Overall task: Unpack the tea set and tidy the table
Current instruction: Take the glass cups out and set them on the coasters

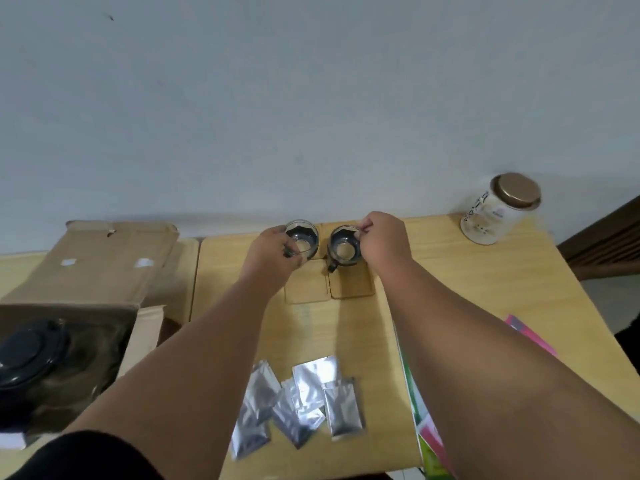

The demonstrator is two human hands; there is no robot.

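Hands both out near the table's (467, 282) far edge, close to the wall (311, 98). Left hand (272, 252) has its fingers curled round the near side of the left cup (304, 237), a clear glass. Right hand (386, 242) pinches the rim of the right cup (343, 249) between thumb and fingertips; that cup's dark handle points toward the near edge. The cups stand just beside each other with a narrow gap between.

Two wooden coasters lie side by side below them: left coaster (306, 291) and right coaster (351, 287), edges almost touching. Right cup sits at the far end of the right coaster. Left cup is over the far end of the left coaster; cannot tell whether it is set down.

Sachets (341, 408), silver, lie in a loose overlapping cluster near the near edge, between the two forearms. Bare tabletop runs from the sachets up to the coasters.

Tin (495, 216) with a brown lid stands at the far right corner, well apart from the cups, with open table between. Leaflet (427, 436), pink and green, lies along the right side under the right forearm, reaching the near edge.

Side table (185, 271) butts against the left edge. Box (93, 268), cardboard with its flaps open, fills most of it. Dark pot (29, 351) shows in the box's near end.
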